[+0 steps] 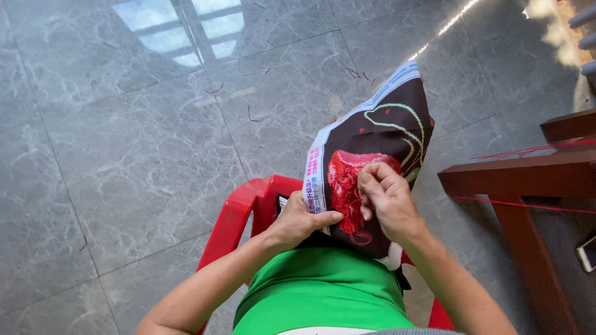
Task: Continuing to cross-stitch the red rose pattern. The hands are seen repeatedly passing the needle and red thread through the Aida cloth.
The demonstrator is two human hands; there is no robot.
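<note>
A dark embroidery cloth [385, 127] with a red stitched patch and a white printed border stands up in front of me. My left hand [299, 218] grips its lower left edge, thumb lying on the front. My right hand [386, 200] rests on the red stitched area with fingertips pinched together on the fabric; whether a needle is between them cannot be told. I sit on a red plastic chair [248, 208] and wear green.
Glossy grey tiled floor [124, 155] with bits of red thread scattered on it. A dark wooden table [528, 177] stands at the right with red threads stretched over it. A phone [586, 253] lies at the right edge.
</note>
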